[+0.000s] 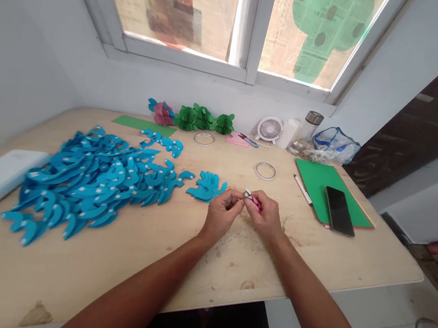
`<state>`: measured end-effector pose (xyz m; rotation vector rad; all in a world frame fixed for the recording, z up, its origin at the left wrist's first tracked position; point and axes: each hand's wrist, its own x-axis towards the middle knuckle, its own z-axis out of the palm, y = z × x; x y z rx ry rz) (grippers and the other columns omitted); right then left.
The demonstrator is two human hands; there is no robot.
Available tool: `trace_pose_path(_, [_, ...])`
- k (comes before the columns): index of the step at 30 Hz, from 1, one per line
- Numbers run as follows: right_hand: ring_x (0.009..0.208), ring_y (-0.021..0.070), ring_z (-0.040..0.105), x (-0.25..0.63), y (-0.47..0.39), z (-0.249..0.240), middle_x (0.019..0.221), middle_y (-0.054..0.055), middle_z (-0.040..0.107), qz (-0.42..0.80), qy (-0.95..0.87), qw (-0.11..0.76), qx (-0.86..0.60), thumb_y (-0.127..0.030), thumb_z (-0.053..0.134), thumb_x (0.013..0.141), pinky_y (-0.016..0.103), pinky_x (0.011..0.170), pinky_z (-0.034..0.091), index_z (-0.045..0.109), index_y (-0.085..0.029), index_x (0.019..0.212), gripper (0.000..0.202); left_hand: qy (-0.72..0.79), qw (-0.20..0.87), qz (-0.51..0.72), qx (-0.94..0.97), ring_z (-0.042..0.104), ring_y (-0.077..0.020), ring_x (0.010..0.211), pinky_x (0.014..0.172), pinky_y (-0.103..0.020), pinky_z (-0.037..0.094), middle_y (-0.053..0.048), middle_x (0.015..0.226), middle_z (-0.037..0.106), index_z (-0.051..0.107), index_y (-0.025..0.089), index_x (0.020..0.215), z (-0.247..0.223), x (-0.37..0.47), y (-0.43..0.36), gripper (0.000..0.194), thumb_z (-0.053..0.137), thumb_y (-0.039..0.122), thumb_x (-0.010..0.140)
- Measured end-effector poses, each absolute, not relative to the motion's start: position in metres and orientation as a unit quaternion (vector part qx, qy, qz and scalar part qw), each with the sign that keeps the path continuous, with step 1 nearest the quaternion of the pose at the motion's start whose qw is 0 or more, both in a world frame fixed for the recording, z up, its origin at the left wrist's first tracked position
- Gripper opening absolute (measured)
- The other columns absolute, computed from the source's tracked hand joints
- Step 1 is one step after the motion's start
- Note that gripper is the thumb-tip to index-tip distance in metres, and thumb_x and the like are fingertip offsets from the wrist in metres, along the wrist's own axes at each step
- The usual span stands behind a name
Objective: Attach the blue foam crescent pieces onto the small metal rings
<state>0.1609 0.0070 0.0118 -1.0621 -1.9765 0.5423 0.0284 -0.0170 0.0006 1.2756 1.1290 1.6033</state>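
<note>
My hands meet above the table, just right of a small cluster of blue paper pieces [206, 186]. My right hand [265, 212] is closed around a small pink-handled tool [256, 201], its exact kind unclear. Near the tool's grey tip a small white bit [247, 194] shows between the hands. My left hand [221, 211] is closed in a pinch right beside that tip; what its fingers hold is too small to make out. Further left spreads a large heap of blue curved paper pieces [106, 174], many with little white squares on them.
Two rolls of tape [265, 171] [204, 139] lie behind my hands. A phone [339, 210] rests on green sheets [318, 187] beside a white pen [303, 189]. Green paper honeycomb shapes [202, 117], scissors [249, 140], a fan [269, 129] and a bottle [306, 133] line the wall.
</note>
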Motion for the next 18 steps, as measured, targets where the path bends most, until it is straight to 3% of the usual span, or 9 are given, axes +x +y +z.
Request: trace_pose_path(18, [0.052, 0.0091, 0.039, 0.1602, 0.0068, 0.0104, 0.059, -0.004, 0.043, 0.225, -0.77, 0.417, -0.428, -0.038, 0.049, 0.083, 0.021, 0.051, 0.031, 0.056, -0.017, 0.08, 0.023, 0.437, 0.39, 0.623, 0.519, 0.045, -0.0081, 0.057, 0.053, -0.021, 0.036, 0.002, 0.064, 0.052, 0.062, 0.015, 0.075, 0.0031, 0.0264, -0.0179, 0.011, 0.058, 0.026, 0.077])
